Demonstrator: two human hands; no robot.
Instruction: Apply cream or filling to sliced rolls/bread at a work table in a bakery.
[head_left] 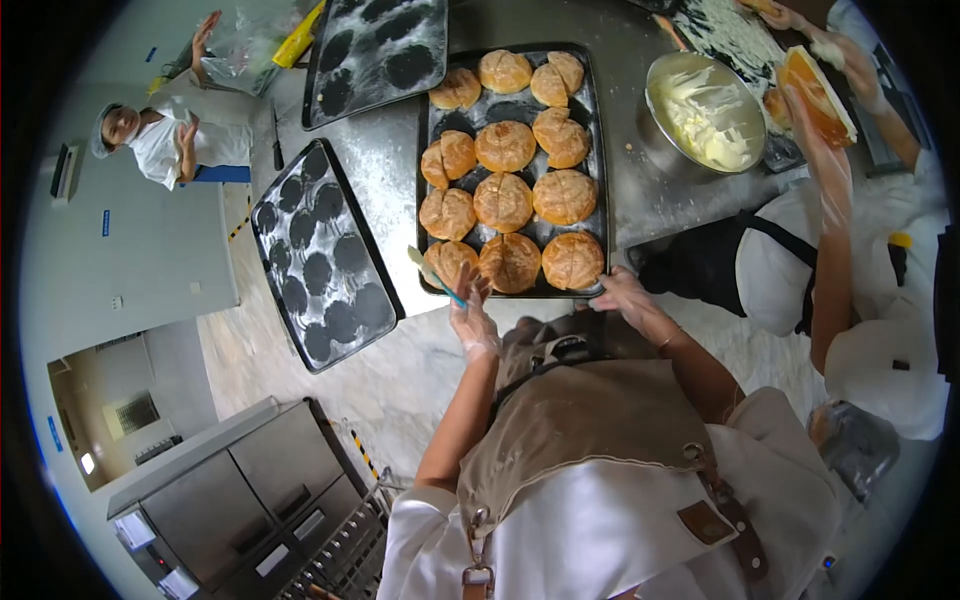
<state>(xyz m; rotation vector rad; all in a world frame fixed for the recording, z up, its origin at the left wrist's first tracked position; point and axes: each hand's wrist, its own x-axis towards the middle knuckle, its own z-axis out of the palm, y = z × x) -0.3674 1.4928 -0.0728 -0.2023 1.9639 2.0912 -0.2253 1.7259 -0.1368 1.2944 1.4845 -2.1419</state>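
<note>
A dark baking tray point(601, 200) lies in front of me, filled with several round, golden, dusted buns point(505, 146). Some have a cut across the top. At its near edge, by the front left bun, my gloved left hand point(472, 318) is closed around a thin spatula point(452, 293) with a teal handle and a pale tip pointing up and left. Whether the tip touches the bun I cannot tell. My right hand point(636, 304), also gloved, grips the tray's near right corner.
Two used baking trays point(375, 258) point(380, 50) with floury round marks sit left of the buns; one overhangs the table. A metal bowl of pale cream point(705, 112) stands right. There a co-worker's gloved hand point(815, 125) holds filled bread point(818, 95). A knife point(276, 140) lies far left.
</note>
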